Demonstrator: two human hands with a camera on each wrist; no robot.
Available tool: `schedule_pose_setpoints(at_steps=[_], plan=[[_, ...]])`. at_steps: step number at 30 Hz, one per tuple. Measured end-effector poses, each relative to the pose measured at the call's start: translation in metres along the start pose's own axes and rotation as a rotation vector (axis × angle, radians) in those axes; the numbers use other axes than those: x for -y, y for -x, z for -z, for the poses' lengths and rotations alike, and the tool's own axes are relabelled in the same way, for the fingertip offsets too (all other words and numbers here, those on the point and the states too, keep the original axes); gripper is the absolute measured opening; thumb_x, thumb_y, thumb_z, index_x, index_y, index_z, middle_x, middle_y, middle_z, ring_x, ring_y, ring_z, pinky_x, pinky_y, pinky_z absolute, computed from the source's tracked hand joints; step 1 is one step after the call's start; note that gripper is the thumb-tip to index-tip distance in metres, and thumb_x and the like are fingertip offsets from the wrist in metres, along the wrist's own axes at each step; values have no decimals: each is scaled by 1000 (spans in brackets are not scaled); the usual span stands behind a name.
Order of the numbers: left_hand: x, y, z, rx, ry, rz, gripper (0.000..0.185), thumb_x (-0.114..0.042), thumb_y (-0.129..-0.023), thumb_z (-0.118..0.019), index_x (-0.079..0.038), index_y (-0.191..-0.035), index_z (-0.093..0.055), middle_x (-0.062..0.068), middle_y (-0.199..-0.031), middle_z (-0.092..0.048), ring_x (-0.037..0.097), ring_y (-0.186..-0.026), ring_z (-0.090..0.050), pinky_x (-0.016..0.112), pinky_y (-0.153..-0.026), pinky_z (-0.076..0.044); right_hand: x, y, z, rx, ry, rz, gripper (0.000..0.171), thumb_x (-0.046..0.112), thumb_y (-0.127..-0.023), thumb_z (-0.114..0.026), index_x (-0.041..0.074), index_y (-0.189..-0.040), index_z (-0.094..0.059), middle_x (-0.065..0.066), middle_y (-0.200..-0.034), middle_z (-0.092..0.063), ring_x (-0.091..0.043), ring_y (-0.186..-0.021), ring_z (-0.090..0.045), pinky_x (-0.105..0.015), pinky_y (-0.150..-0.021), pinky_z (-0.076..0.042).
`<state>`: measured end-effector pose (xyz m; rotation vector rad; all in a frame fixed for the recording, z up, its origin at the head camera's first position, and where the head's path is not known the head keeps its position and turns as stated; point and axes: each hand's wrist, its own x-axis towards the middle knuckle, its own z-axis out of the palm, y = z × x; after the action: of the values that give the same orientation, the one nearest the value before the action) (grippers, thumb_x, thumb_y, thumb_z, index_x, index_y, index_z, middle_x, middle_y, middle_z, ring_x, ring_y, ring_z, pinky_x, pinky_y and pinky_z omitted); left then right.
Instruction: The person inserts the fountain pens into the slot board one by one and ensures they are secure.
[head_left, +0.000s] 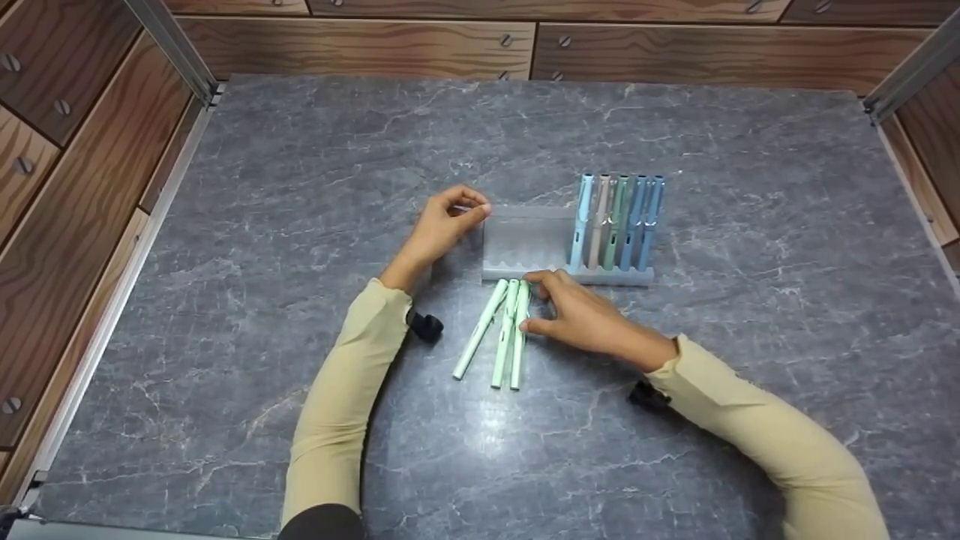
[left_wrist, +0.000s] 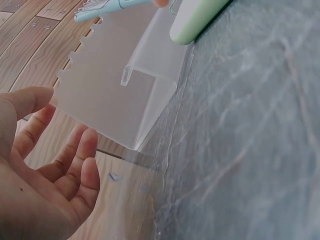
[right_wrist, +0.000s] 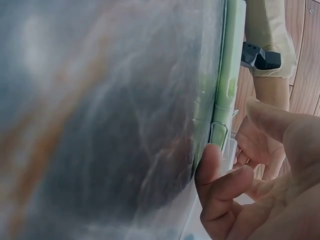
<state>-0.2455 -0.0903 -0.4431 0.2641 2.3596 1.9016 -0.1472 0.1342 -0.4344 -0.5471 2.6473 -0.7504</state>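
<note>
My left hand [head_left: 444,229] pinches the upper left corner of a clear plastic pen rack [head_left: 525,236] between thumb and index finger; the other fingers hang loosely bent beside the panel in the left wrist view. Several pens [head_left: 616,225] in light blue, brown-pink, green and blue stand in the rack's right slots. Three pale green pens [head_left: 480,330] lie on the tabletop before the rack, two close together and one slanting left. My right hand [head_left: 581,311] is at the rightmost green pen [right_wrist: 227,75], thumb and fingers spread apart, fingertips right at its clip end.
The grey marbled tabletop [head_left: 300,187] bears the rack and pens. Wood-patterned panels [head_left: 360,49] border it at the back and sides, with metal posts [head_left: 176,52] at the corners. Black wrist cameras [head_left: 426,328] sit on both sleeves.
</note>
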Motion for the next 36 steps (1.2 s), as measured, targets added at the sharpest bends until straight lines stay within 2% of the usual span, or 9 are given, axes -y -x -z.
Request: schedule_pose_setpoints(at_steps=[3,10,20,28,32,36], plan=[[0,0,0,6,1,8,18,-17,-91,-66,-4,-102,-66,3,-95,-62,21,-79,-61,21,-65,-46,0,0,-1,6,7,-3,71,41,-83,-73,13,-141,-43,-10,-114,-56,-19,-80,-54,-30,-64,-45],[1,-1,1,15,-1,16,18,-18,-91,-65,-4,-103,-66,7,-99,-62,38,-94,-64,29,-75,-51,0,-1,-2,26,17,2,69,40,-86,-71,14,-142,-42,-12,-115,-56,-24,-88,-59,-33,-65,-47],[-1,-1,0,8,7,-7,18,-16,-91,-66,-2,-103,-66,7,-96,-64,36,-94,-65,38,-81,-54,2,-1,0,37,48,-4,69,41,-86,-70,15,-143,-40,-13,-116,-55,-25,-90,-60,-33,-62,-48],[1,-1,0,-1,-6,-6,18,-16,-90,-66,-2,-101,-66,4,-94,-64,30,-86,-64,21,-68,-48,3,-1,-4,23,88,-6,65,42,-87,-68,17,-141,-41,-11,-116,-55,-24,-83,-59,-32,-61,-48],[2,-2,0,1,-11,-4,18,-16,-90,-66,-2,-101,-66,3,-94,-64,23,-82,-62,20,-67,-46,3,0,-4,16,100,-1,62,42,-88,-67,17,-139,-42,-11,-115,-55,-23,-81,-59,-32,-60,-47],[2,-1,1,4,-14,2,18,-17,-90,-66,-4,-102,-66,5,-96,-64,26,-84,-63,21,-68,-47,4,1,-5,12,114,3,60,43,-89,-66,17,-138,-43,-11,-114,-55,-23,-78,-58,-32,-58,-46]])
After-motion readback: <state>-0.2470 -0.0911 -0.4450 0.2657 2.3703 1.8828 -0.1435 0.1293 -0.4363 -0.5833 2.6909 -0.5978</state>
